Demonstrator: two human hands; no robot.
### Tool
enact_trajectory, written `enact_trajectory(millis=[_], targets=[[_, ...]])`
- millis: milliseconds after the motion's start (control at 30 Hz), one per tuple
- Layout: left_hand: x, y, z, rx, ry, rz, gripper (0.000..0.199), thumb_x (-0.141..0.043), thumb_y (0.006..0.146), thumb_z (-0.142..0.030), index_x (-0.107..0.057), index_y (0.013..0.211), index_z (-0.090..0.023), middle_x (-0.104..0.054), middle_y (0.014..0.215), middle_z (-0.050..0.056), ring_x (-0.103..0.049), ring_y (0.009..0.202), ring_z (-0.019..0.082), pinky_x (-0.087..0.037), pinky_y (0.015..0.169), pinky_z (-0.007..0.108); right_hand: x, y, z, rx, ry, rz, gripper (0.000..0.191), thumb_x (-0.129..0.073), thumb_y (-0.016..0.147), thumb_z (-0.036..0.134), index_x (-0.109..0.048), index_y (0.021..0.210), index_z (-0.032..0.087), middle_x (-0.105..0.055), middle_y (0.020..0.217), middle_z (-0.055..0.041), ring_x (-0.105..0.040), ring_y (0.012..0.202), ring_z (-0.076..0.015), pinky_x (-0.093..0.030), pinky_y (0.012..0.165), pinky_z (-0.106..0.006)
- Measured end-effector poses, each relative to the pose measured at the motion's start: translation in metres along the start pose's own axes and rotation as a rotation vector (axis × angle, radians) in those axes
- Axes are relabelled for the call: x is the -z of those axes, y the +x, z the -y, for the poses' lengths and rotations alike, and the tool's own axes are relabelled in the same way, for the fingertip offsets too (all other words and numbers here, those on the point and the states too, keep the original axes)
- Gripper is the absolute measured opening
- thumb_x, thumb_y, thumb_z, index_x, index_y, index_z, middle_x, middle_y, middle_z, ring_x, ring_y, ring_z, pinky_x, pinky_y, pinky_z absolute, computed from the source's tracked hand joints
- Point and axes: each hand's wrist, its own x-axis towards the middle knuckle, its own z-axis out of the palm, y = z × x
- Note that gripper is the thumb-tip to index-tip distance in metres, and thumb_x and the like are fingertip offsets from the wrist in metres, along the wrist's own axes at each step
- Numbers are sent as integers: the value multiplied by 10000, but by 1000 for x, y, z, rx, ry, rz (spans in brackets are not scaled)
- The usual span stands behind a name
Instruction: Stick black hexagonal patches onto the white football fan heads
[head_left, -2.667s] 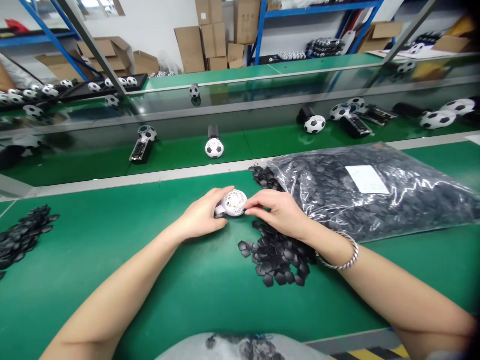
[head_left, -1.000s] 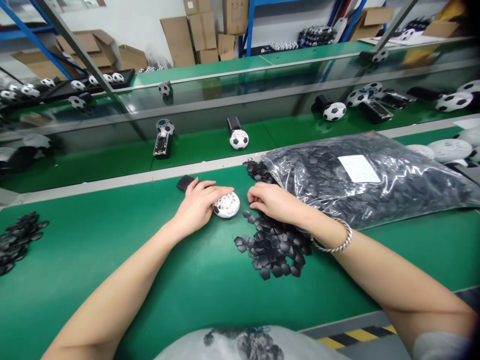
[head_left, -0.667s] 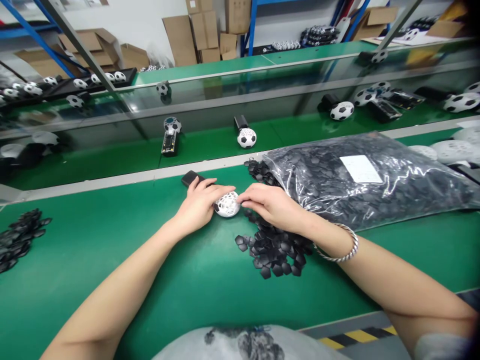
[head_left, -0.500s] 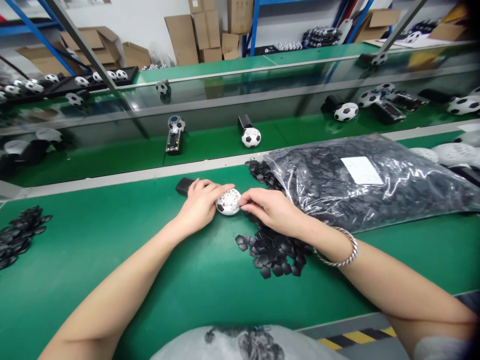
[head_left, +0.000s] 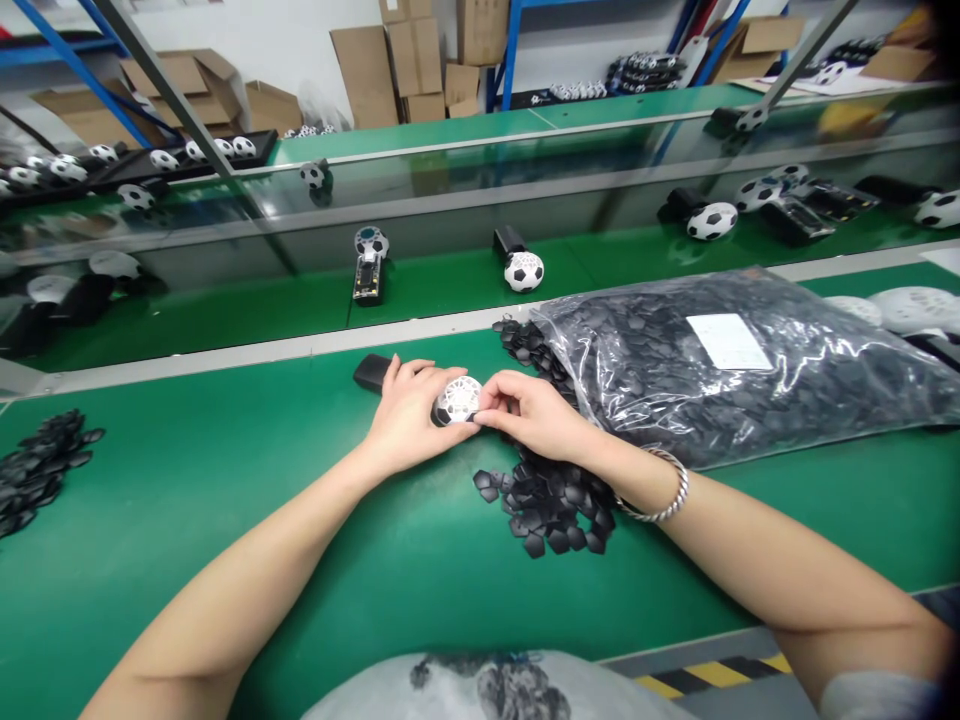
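Observation:
My left hand [head_left: 409,412] grips a small fan with a white round lattice head [head_left: 459,398] and a black handle [head_left: 371,372] that sticks out to the left on the green table [head_left: 225,500]. My right hand [head_left: 529,412] touches the right side of the white head with its fingertips, pinched there; whether a small black piece is between them I cannot tell. Just under my right hand lies a loose pile of small black pentagon pieces [head_left: 551,505].
A big clear plastic bag of black pieces [head_left: 720,365] with a white label lies at the right. Another heap of black pieces [head_left: 37,465] sits at the far left. Behind runs a conveyor [head_left: 225,310] carrying football-patterned fans [head_left: 523,270]. Shelves and cardboard boxes [head_left: 420,55] stand at the back.
My right hand left the pile of black pieces and came up to the white fan head. My left hand tilted the head up. The fans on the conveyor drifted right.

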Motion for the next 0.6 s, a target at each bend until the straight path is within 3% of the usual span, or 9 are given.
enact_trajectory(millis=[233,300,467,600], targets=[[0,1,-2,-19,-60,-17,542,-663,646,-435,-548,1130,-220,-620,1030,34,-478,1053,235,-169,1071,498,1,5,0,-105,69,15,143,-628,712,213,-495,736,170,-504,661,37,-481,609,-94,-401,577,-221],[0,0,-1,-35,-70,-1,556,-654,655,-443,-529,1150,-221,-603,1080,41,-456,1098,248,-136,1078,517,7,5,0,-118,-32,75,140,-624,731,249,-510,743,169,-523,659,30,-492,609,-98,-401,579,-220],[2,-1,4,-34,-74,32,648,-676,610,-511,-514,1165,-218,-577,1171,55,-345,1221,317,-51,1077,569,19,-2,1,-110,-544,196,146,-669,714,283,-605,809,193,-573,809,-13,-531,677,-126,-388,610,-237],[11,-2,3,-80,-170,185,601,-644,669,-286,-451,1237,-244,-492,1300,48,-165,1335,326,-30,1064,601,17,-6,4,-89,-619,239,70,-619,756,190,-624,826,188,-592,838,-31,-554,701,-136,-401,643,-241]])
